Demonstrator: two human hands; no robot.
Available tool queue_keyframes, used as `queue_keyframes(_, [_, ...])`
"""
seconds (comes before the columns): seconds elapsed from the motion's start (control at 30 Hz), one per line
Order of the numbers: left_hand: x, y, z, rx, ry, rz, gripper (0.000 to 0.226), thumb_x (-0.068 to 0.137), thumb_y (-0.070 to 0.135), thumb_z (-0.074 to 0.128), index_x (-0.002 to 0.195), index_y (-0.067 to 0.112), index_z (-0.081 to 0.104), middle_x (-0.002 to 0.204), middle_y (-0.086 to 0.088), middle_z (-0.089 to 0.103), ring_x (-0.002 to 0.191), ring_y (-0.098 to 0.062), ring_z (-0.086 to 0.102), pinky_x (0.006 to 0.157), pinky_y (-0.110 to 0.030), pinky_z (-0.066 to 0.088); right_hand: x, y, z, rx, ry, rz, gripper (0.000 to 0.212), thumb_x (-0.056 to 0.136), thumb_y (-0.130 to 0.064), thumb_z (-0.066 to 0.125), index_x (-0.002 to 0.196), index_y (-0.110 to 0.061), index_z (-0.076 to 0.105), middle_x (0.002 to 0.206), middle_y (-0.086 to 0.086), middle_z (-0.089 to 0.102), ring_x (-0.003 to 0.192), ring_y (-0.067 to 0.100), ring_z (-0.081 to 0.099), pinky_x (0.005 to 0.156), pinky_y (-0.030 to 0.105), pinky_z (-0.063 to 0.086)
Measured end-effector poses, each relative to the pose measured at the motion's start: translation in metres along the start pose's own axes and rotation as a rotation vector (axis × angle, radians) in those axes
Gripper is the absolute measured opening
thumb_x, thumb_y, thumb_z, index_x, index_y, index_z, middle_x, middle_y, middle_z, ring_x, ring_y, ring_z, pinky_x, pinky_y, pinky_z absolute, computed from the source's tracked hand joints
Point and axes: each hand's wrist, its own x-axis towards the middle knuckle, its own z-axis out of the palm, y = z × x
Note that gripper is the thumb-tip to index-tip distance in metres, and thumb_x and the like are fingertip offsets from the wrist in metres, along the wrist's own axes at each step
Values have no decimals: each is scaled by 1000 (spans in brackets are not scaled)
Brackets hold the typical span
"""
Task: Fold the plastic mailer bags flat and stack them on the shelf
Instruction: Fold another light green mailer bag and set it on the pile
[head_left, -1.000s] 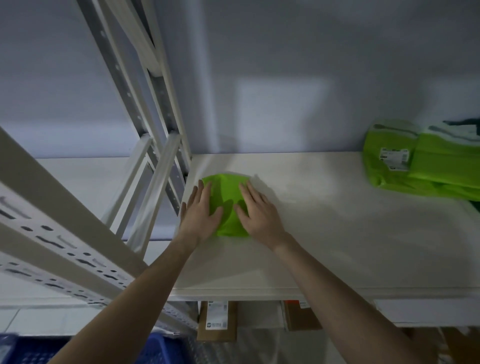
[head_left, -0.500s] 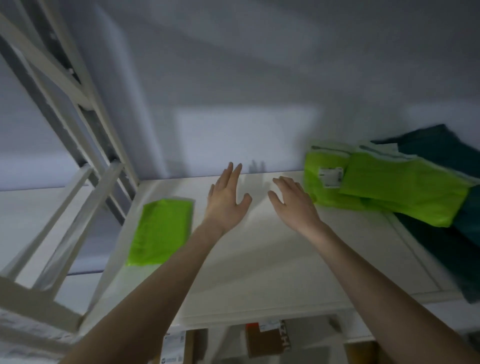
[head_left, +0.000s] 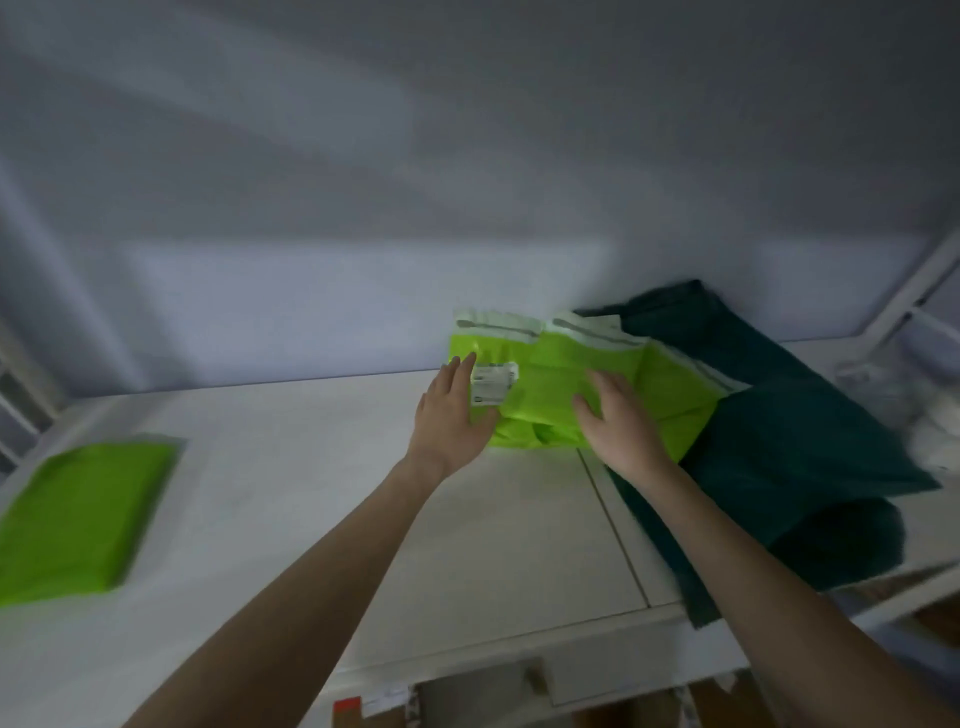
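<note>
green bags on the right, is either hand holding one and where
Neither grips yet, as far as the blurred view shows. The left hand is open at the left edge of the green bags, by the label; the right hand lies open over their middle.

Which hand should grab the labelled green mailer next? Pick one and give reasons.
Left. The left hand is open at the labelled green mailer's left edge, fingertips by its white label. The right hand, also open, lies further right, over the neighbouring green mailer.
</note>
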Motion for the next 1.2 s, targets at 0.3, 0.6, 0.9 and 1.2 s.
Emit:
queue_keyframes(0.3, [20, 21, 59, 7, -54, -14, 59, 95, 29, 49, 146, 9, 26, 149, -13, 32, 139, -28, 27, 112, -41, 25, 8, 51, -7, 277, -7, 190, 49, 95, -19, 50, 140, -6, 36, 137, 11, 47, 126, 25, 44, 99, 26, 33])
queue_keyframes(0.6, [42, 17, 84, 49, -216, -182, 63, 96, 40, 43, 147, 10, 20, 144, -19, 37, 133, -33, 34, 110, -42, 28, 27, 56, 3, 614, 0, 373, 42, 92, -13, 54, 132, -11, 40, 114, 5, 52, 98, 18, 49, 81, 28, 39])
queue_keyframes(0.9, [47, 25, 79, -40, -111, -137, 66, 88, 38, 60, 140, 11, 31, 136, -12, 40, 124, -29, 43, 102, -43, 39, 36, 53, 0, 678, 21, 343, 45, 89, -12, 61, 127, -9, 36, 106, -2, 43, 92, 13, 46, 72, 23, 37])
queue_keyframes(1.2, [39, 39, 61, -351, 69, -151, 71, 82, 36, 70, 137, 15, 31, 132, -7, 42, 119, -18, 47, 93, -34, 46, 33, 51, -16, 810, 58, 283, 68, 81, 11, 58, 135, -17, 27, 91, -6, 47, 79, 2, 49, 60, 14, 39])
